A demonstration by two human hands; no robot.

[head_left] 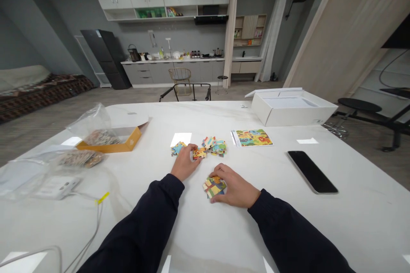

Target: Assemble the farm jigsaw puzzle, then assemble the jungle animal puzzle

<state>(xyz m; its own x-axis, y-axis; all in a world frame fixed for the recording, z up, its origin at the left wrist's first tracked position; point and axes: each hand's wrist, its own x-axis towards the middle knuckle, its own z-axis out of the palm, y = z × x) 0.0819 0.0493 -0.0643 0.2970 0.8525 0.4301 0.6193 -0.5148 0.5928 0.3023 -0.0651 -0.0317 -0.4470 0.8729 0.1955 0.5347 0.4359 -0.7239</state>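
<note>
Seen from the head camera, a person's hands stand apart near the middle of a white stone table [272, 226]. The right hand [235, 186] cups a small stack of jigsaw pieces [213, 187], thumb and fingers closing on either side of it. The fingertips of the left hand [185, 164] rest on a loose cluster of pieces [199, 153], though whether they grip it cannot be told. A larger heap of pieces [215, 147] lies just beyond, with a few more [177, 148] to the left. No joined picture shows on the table: the pieces lie in loose groups. A printed animal picture sheet [253, 138] lies beside the heap. Two clear plastic bags of pieces [81, 158] and an orange box tray [110, 145] sit toward the left edge. A black phone [312, 171] lies to the right, and an open white box [293, 110] stands at the far right corner. Nothing lies between the hands and the pieces.
</note>
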